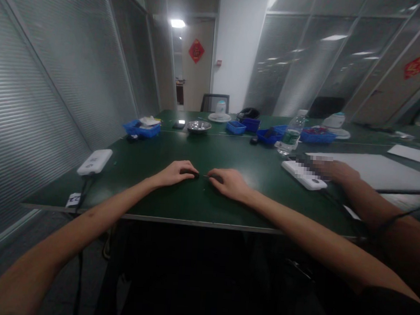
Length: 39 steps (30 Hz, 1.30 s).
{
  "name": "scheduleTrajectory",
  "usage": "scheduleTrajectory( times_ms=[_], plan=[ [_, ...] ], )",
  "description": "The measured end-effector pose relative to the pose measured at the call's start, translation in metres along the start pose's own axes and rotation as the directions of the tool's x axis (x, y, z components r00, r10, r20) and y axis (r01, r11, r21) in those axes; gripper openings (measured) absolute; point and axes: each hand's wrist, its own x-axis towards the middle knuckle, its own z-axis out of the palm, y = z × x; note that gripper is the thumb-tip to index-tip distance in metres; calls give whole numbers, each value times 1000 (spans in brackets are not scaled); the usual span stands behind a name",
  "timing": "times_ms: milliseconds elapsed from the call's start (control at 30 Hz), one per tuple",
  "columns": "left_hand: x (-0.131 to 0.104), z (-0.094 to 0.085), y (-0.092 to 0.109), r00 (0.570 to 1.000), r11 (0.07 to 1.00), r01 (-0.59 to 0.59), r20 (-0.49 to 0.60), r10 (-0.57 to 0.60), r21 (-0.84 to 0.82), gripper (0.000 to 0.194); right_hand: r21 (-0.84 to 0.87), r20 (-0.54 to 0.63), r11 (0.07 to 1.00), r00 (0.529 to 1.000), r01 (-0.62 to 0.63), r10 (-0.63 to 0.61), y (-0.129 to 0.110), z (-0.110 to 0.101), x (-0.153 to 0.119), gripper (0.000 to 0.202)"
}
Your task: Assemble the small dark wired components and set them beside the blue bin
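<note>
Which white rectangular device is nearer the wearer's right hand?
The white rectangular device by the co-worker's hand; the other white device lies left of the wearer's left hand.

Between the left hand [177,173] and the right hand [231,184] lies only a narrow gap. Beyond them, a hand can pass over bare green table [210,150] toward 12 o'clock, as far as the metal bowl [199,127]. A blue tray [143,131] blocks 10 o'clock; a white device [95,162] stands at 9, past open tabletop. At 1 sits a small blue basket [236,127]; at 2, a water bottle [291,137]. Another person's hand [341,172] and a second white device [307,178] obstruct 3.
</note>
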Motion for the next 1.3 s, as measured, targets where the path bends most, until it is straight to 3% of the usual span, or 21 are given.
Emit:
scheduleTrajectory(
  times_ms=[100, 167, 233, 333, 433, 633, 833, 1033, 1300],
  plan=[
    [-9, -27, -35, 984, 988, 141, -121, -132, 68, 30, -6, -2, 999, 999, -52, 52, 1, -3, -1, 31],
    [-22, -54, -63, 943, 952, 272, -236, -234, 140, 31, -11, 2, 998, 998, -63, 63, 1, -5, -1, 31],
    [-40, -81, -89, 876, 874, 426, -346, -334, 233, 30, -11, 5, 998, 998, -56, 56, 0, -6, -1, 30],
    [-68, -115, -118, 735, 717, 636, -506, -451, 285, 28, -1, 13, 999, 999, -50, 50, -1, -6, -1, 30],
    [-89, -133, -134, 669, 637, 707, -585, -459, 308, 27, 2, 7, 999, 999, -51, 51, 0, -6, -1, 29],
    [-100, -139, -149, 705, 631, 676, -584, -403, 380, 29, -9, 24, 998, 998, -62, 62, -1, -6, 0, 30],
    [-99, -137, -140, 738, 633, 646, -559, -377, 426, 27, -9, 27, 999, 998, -49, 49, -2, -7, 0, 30],
    [-97, -134, -130, 708, 622, 675, -584, -396, 396, 30, 5, 29, 999, 998, -51, 51, -1, -7, 0, 31],
    [-101, -137, -139, 688, 618, 693, -600, -409, 372, 24, -26, 18, 999, 999, -47, 48, 1, -4, 0, 30]
  ],
)
